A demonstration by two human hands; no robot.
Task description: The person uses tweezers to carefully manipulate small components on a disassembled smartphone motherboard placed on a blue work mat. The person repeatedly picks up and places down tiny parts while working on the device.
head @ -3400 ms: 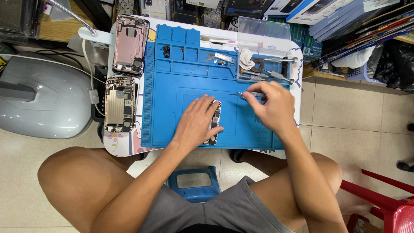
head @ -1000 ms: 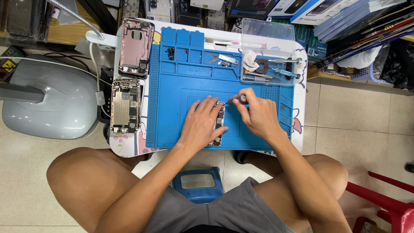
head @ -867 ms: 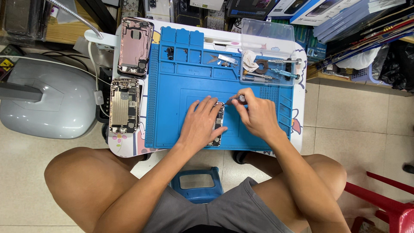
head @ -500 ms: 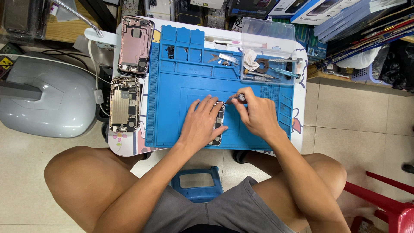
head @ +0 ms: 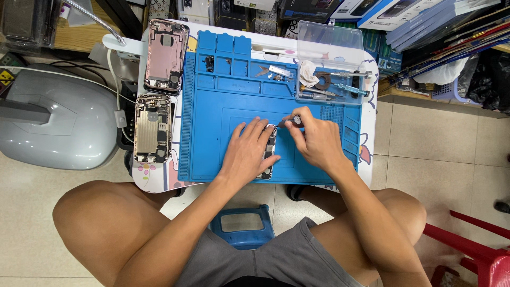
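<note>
Both hands on opened phone (head: 269,150), unchanged vs 0.5 s ago.
Left hand (head: 246,153) lies flat on it, fingers spread; right hand (head: 313,139) fingers pinch a screwdriver (head: 289,121), tip at phone's top.

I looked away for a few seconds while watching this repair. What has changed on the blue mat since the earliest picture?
The right hand has moved left from the middle right of the blue mat, bringing its screwdriver to the top end of the opened phone. The left hand stays flat on that phone. The two phone shells on the left and the tools in the clear tray lie as before.
</note>
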